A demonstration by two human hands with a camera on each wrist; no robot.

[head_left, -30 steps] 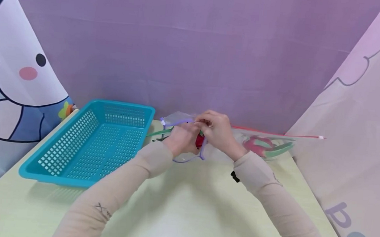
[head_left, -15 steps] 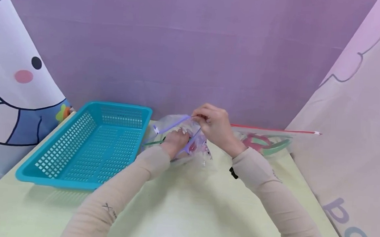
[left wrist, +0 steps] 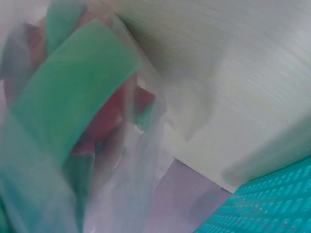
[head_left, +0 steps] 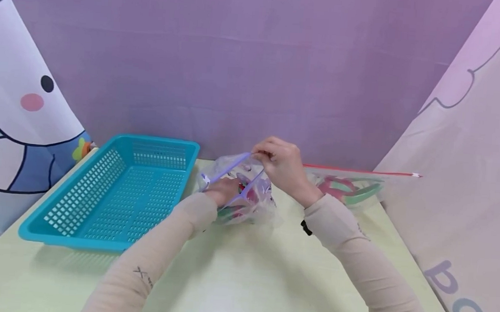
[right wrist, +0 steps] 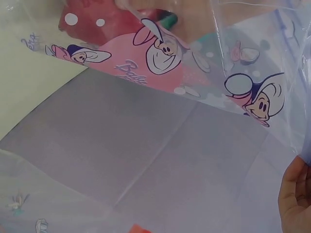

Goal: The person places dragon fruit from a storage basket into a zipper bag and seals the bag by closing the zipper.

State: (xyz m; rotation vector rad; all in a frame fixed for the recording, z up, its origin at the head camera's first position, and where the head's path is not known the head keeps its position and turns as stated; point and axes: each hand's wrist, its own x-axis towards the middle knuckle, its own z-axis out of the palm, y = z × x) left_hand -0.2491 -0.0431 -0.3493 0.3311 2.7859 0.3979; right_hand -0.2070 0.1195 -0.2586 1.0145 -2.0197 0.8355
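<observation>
My right hand (head_left: 278,165) pinches the purple zip edge of a clear plastic zip bag (head_left: 264,209) and holds its mouth wide. My left hand (head_left: 223,190) reaches inside, its fingertips at a red-and-green cloth item (left wrist: 73,87). The left wrist view shows a broad green band and red cloth through the film; the fingers are largely hidden. In the right wrist view, red cloth with white dots (right wrist: 87,22) shows behind the bag's printed cartoon side (right wrist: 160,58). Part of the right hand (right wrist: 295,196) appears at that view's right edge.
A turquoise perforated basket (head_left: 73,240) stands left of the bag. Right of my hands lies another clear bag with a red zip (head_left: 361,171), holding a pink-and-green item (head_left: 347,188). A purple cloth wall (head_left: 254,80) rises behind the pale table (head_left: 242,279).
My left hand has gone from beside my right hand down and left into the bag with the red-and-green item. The bag has opened out; my right hand still holds its edge.
</observation>
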